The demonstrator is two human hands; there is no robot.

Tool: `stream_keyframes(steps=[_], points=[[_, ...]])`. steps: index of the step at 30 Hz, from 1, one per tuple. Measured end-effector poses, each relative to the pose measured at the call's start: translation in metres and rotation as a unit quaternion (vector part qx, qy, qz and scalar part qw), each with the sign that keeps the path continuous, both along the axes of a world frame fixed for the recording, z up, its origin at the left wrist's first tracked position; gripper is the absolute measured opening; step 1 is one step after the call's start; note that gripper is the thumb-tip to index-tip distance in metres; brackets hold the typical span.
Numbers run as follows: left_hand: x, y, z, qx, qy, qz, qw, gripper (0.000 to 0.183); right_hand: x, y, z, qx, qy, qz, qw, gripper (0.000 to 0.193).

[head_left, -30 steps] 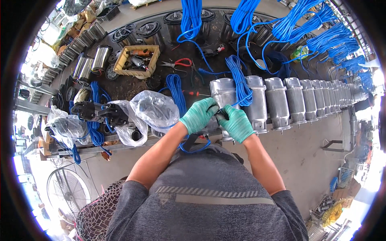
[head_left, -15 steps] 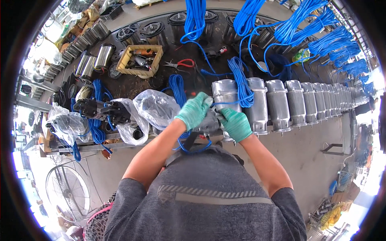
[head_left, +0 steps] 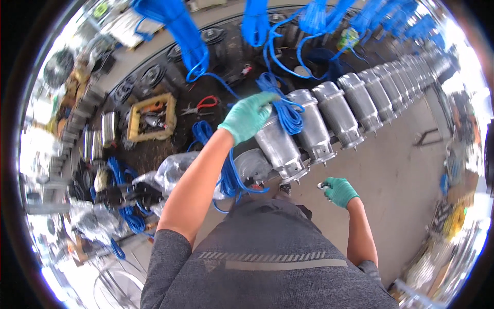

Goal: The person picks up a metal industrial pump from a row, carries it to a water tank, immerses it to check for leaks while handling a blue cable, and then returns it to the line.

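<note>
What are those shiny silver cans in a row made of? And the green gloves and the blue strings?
The silver cylinders look like bare metal, likely aluminium or steel: grey, smooth, with bright glints. The gloves on the left hand and right hand look like thin matte rubber, hugging the skin. The blue cable looks plastic-coated, bending in glossy loops.

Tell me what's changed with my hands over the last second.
The hands have split apart. The left hand went up onto the top of the nearest silver cylinder, by the blue cable coil. The right hand dropped away below the row, pinching a small metal part. The row of cylinders, wooden tray and plastic bags stayed put.
</note>
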State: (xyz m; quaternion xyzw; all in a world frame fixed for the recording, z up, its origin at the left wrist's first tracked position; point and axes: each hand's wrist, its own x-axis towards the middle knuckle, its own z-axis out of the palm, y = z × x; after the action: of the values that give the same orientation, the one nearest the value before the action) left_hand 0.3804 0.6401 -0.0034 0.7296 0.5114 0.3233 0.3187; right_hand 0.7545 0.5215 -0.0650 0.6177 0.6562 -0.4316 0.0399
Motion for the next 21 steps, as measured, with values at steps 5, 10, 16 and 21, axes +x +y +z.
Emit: stream_keyframes(steps=[5,10,16,21], points=[[0.116,0.024,-0.008,0.004,0.387,-0.159,0.908,0.074,0.032,-0.062,-0.055,-0.109,0.135,-0.312,0.934,0.025],[0.103,0.038,-0.055,0.019,0.417,-0.129,0.899,0.075,0.010,-0.117,-0.123,0.008,0.295,-0.555,0.778,0.025],[0.094,0.046,0.036,0.056,0.344,-0.118,0.930,0.054,0.004,-0.210,-0.140,0.029,0.371,-0.717,0.590,0.022],[0.061,0.018,0.171,0.069,0.170,-0.155,0.971,0.047,0.009,-0.206,-0.154,-0.001,0.419,-0.730,0.540,0.017]])
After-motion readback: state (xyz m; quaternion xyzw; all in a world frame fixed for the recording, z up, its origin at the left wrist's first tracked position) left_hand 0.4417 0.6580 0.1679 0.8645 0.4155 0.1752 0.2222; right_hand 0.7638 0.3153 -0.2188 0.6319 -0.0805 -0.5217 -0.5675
